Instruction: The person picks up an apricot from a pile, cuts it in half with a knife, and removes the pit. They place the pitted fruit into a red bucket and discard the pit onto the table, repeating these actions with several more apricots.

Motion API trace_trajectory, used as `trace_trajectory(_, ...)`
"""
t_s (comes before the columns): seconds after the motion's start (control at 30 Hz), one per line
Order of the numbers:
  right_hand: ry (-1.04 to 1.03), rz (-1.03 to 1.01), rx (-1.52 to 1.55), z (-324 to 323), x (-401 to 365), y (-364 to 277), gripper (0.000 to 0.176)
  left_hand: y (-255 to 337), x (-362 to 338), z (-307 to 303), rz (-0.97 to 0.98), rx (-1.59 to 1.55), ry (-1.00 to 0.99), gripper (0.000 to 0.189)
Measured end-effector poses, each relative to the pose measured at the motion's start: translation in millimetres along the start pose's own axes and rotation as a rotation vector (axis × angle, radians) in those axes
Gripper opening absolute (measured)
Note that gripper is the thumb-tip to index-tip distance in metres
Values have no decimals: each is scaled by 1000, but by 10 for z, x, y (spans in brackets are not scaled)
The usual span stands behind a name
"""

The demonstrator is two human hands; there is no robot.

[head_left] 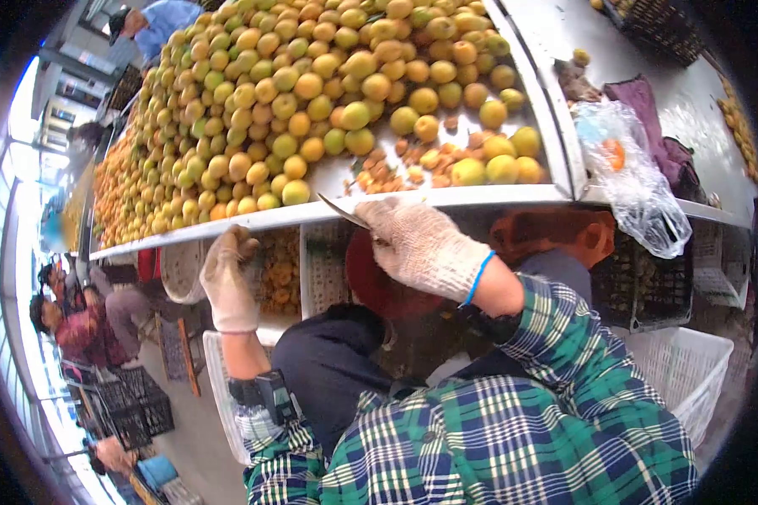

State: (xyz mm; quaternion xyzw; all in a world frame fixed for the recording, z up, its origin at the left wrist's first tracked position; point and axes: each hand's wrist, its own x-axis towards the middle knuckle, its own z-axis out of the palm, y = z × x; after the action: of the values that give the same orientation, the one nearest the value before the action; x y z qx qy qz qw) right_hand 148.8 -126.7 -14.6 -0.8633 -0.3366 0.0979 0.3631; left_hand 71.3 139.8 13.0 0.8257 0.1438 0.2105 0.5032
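Note:
In a knitted white work glove, my right hand (425, 248) is closed around a small knife (341, 210), its thin blade pointing up and left by the table's metal rim. My left hand (229, 282), gloved too, is at the rim further left with its fingers curled; whatever they may hold is hidden. Beyond both hands, a large heap of yellow-green and orange apricot-like fruit (286, 105) covers the metal table (472, 195). Cut orange fruit pieces (404, 164) lie in front of the heap, just beyond my right hand.
Under the rim are a red bucket (370, 273) and a crate of orange fruit pieces (280, 273). A clear plastic bag (632, 181) hangs over the edge at right. White crate (682, 370) stands beside me. Other people (88, 324) sit at left.

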Motion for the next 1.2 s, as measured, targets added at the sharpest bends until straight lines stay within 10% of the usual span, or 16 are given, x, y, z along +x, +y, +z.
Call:
trace_trajectory(0.1, 547, -244, 330, -71, 35, 51, 34, 336, 35, 392, -70, 87, -198, 30)
trace_trajectory(0.2, 516, 130, 1494, -677, -114, -45, 31, 339, 73, 821, -93, 8, -346, 28)
trace_trajectory(0.27, 784, 201, 1535, -867, -85, 191, 39, 420, 142, 1128, -160, 63, -446, 30)
trace_trajectory(0.4, 1040, 404, 1929, -1136, -159, 521, 31, 540, 416, 1756, 351, 581, -414, 46)
trace_trajectory(0.6, 837, 443, 1661, -1081, -124, 611, 22, 539, 701, 2368, 599, 1074, -510, 55)
trace_trajectory(0.8, 699, 411, 1549, -1131, -121, 466, 33, 308, 782, 2469, 575, 807, -484, 49)
trace_trajectory(0.93, 581, 410, 1431, -992, -76, 422, 32, 480, 638, 2120, 319, 230, -325, 35)
trace_trajectory(0.97, 565, 396, 1153, -888, -49, 423, 35, 676, 547, 1955, -93, -126, -487, 36)
trace_trajectory(1.07, 508, 284, 814, -673, -37, 319, 39, 920, 212, 1616, -333, -520, -431, 42)
trace_trajectory(1.2, 470, 175, 534, -357, -56, 50, 35, 825, -209, 1110, -332, -545, -380, 50)
